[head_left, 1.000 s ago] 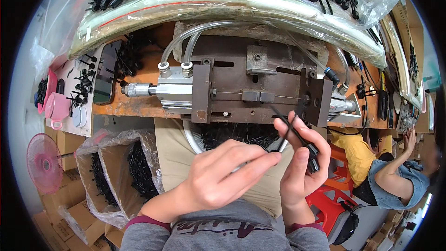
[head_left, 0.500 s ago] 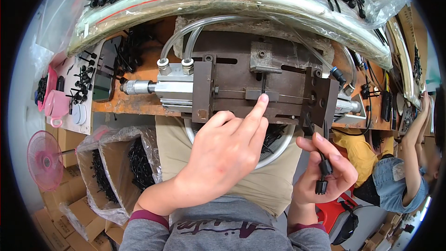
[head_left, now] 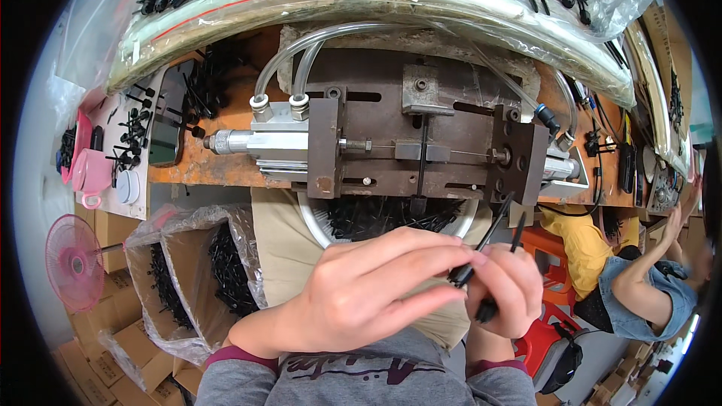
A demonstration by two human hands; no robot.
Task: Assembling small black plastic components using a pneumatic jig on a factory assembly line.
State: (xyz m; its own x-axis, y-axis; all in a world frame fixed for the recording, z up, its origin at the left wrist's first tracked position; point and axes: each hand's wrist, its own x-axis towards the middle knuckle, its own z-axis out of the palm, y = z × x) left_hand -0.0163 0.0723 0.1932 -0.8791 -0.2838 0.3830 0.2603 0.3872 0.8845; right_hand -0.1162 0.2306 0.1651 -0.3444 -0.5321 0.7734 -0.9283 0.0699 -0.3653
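Observation:
My right hand (head_left: 508, 286) is closed around thin black plastic stems with knobbed ends (head_left: 487, 310), their tips pointing up past the fingers. Reaching across to it, my left hand (head_left: 376, 286) has its fingertips and thumb about the knob of one black stem (head_left: 461, 277). Beyond both hands stands a brown metal fixture (head_left: 383, 124). Another black stem (head_left: 423, 131) lies front to back across its small central block (head_left: 410, 151), the knob (head_left: 418, 206) past the front edge. Thin pins from both sides point at this block.
Air cylinders with clear hoses (head_left: 282, 143) flank the fixture. A white-rimmed basin (head_left: 316, 229) of black parts sits below it. Plastic-lined boxes (head_left: 199, 233) and a pink fan (head_left: 74, 262) are at left. Another person's arm (head_left: 643, 286) shows at right.
My left hand has left the fixture's block and come back to my right hand, which has shifted left. The bolt ends on both sides of the fixture have moved inward.

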